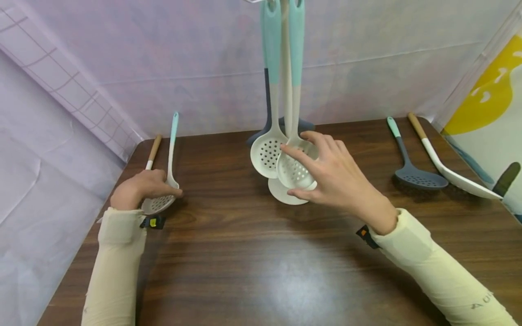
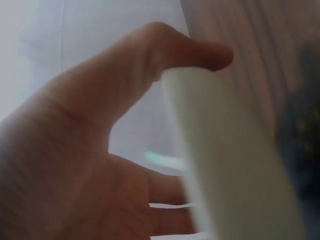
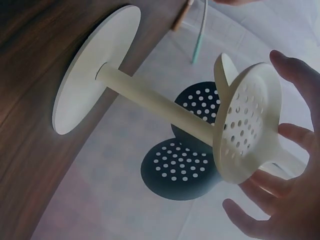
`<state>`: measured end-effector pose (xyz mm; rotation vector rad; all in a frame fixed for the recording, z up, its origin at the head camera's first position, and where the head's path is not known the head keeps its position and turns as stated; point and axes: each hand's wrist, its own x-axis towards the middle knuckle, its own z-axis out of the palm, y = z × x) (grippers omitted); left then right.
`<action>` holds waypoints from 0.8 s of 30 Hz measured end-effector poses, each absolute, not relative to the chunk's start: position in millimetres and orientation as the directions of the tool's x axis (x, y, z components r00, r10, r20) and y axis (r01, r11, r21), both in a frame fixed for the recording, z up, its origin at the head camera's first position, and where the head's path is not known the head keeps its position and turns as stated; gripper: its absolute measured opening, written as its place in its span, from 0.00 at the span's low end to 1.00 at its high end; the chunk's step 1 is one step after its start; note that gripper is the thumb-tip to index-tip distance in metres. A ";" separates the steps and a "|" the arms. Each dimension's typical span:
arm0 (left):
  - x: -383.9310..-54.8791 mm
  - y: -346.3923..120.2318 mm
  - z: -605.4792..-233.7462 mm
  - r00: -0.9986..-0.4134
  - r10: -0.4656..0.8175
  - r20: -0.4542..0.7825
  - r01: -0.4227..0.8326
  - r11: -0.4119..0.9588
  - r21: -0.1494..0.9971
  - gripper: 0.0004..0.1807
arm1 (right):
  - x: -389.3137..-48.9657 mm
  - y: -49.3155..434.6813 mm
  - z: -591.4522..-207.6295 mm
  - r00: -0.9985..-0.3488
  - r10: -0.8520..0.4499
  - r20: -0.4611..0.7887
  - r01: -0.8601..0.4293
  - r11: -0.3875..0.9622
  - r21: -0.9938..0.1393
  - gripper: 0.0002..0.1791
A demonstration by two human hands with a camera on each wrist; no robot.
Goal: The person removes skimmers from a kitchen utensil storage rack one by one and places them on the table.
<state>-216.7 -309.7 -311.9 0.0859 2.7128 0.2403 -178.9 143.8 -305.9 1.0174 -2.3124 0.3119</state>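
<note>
Your right hand (image 1: 332, 172) has its fingers spread and gently bent, with the front slotted spoon (image 1: 292, 171) hanging between thumb and forefinger; whether they touch it, you cannot tell. Your left hand (image 1: 142, 185) lies over a pale slotted spoon (image 1: 156, 206) on the table (image 1: 220, 258), though whether the fingers grip it is unclear. The front spoon's head is smooth, off-white and round, a shallow bowl pierced with small holes. The stand (image 3: 95, 75) has a flat, disc-shaped foot on dark, wood-grained tabletop.
</note>
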 end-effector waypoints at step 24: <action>-221.1 -318.3 -321.7 -0.872 -0.001 -0.490 -0.066 0.991 0.115 0.53 | -178.7 139.2 -310.4 -0.535 -0.592 0.603 -0.690 0.718 0.091 0.57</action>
